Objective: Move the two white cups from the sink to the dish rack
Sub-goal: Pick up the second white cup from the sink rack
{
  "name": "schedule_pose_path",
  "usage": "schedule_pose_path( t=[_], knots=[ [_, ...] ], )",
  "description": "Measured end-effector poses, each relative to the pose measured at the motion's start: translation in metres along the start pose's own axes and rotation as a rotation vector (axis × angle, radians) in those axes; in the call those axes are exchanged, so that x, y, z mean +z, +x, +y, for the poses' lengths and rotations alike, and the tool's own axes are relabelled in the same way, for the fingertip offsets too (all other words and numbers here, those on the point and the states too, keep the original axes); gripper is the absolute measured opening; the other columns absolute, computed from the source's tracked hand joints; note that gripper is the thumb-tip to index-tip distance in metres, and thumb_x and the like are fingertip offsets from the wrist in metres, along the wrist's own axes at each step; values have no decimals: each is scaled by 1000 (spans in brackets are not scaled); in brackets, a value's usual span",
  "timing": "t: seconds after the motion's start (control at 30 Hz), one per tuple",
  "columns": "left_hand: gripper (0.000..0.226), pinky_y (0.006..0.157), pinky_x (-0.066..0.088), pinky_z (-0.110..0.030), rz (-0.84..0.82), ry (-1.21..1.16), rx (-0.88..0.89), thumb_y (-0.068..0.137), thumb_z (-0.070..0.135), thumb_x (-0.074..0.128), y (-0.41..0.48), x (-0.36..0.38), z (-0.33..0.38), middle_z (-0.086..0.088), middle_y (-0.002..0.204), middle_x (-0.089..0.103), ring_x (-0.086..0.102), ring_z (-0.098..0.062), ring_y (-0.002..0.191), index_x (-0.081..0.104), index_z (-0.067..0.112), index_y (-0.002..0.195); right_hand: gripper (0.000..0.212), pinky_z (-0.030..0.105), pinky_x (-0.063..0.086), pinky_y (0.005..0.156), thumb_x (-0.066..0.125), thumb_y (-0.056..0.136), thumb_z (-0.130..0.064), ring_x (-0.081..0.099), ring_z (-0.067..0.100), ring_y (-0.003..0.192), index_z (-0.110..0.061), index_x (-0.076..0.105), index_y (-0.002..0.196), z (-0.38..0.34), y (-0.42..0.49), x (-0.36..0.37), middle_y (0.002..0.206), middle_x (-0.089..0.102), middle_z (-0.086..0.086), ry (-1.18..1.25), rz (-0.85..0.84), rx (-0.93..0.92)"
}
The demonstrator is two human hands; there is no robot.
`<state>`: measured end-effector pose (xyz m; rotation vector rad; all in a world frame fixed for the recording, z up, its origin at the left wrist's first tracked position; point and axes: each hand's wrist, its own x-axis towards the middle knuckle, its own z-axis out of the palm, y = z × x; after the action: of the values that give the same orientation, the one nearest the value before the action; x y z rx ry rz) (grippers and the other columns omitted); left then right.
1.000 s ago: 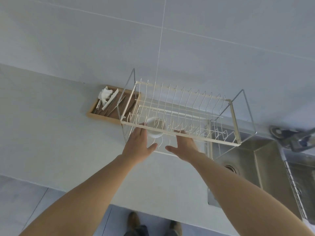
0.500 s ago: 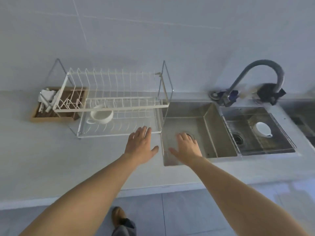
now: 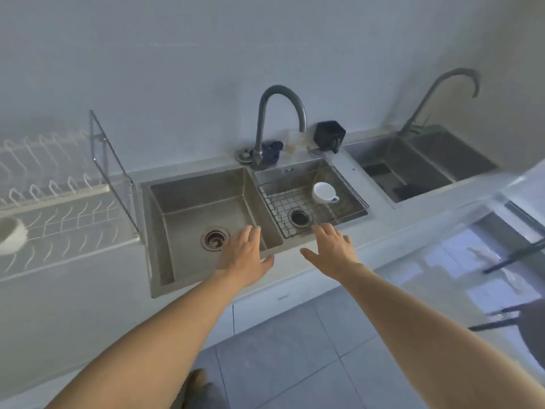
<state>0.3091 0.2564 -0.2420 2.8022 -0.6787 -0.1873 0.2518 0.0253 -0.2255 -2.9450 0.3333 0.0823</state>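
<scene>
One white cup point(image 3: 323, 193) with a handle lies on the wire grid in the right basin of the steel double sink point(image 3: 206, 175). A second white cup point(image 3: 11, 234) sits in the lower tier of the white wire dish rack point(image 3: 59, 193) at the far left edge. My left hand point(image 3: 244, 255) hovers over the front of the left basin, fingers spread and empty. Spread and empty too, my right hand point(image 3: 331, 249) is over the sink's front rim, below the right basin and short of the cup.
A curved grey faucet point(image 3: 280, 113) rises behind the sink, with a black holder point(image 3: 328, 135) beside it. Another sink point(image 3: 421, 163) with its own faucet stands to the right. Each basin has a drain. Grey floor tiles and my shoe show below the counter edge.
The view has swung right from the dish rack to the sink. Both hands have left the cup in the rack and moved right, over the sink's front edge.
</scene>
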Motion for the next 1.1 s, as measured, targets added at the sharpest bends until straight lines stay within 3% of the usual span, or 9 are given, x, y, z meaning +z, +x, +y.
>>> schedule_pose_path(
  t=[0.2, 0.57, 0.73, 0.87, 1.1],
  knots=[
    [83, 107, 39, -46, 9, 17, 28, 84, 67, 43, 29, 7, 19, -3, 147, 45, 44, -26, 134, 33, 16, 147, 70, 45, 35, 106, 59, 88, -60, 46, 25, 130, -20, 42, 142, 26, 18, -9, 143, 48, 2, -18, 14, 18],
    [74, 98, 49, -42, -18, -76, 71, 86, 65, 50, 214, 43, 58, -4, 135, 54, 55, -24, 119, 41, 14, 138, 64, 44, 36, 101, 64, 86, -58, 52, 25, 116, -21, 45, 134, 121, 169, -12, 131, 53, 1, -16, -84, 70],
    [88, 105, 47, -43, -102, -109, 75, 86, 64, 58, 278, 58, 50, -10, 147, 47, 51, -27, 129, 34, 7, 148, 65, 42, 38, 101, 67, 86, -55, 53, 26, 117, -18, 46, 135, 136, 225, 3, 130, 55, 3, 28, -146, 78],
    [92, 101, 49, -41, -176, -143, 41, 81, 66, 65, 311, 77, 50, -8, 144, 50, 52, -25, 128, 37, 9, 147, 56, 37, 39, 92, 71, 83, -52, 55, 23, 107, -18, 53, 123, 143, 261, 18, 113, 56, 0, 79, -212, 72],
    [96, 100, 48, -41, -227, -247, -41, 68, 61, 81, 356, 125, 48, -3, 136, 55, 54, -24, 123, 43, 15, 143, 60, 34, 46, 79, 77, 79, -48, 55, 22, 97, -14, 54, 122, 156, 309, 67, 115, 58, 4, 162, -323, 82]
  ],
)
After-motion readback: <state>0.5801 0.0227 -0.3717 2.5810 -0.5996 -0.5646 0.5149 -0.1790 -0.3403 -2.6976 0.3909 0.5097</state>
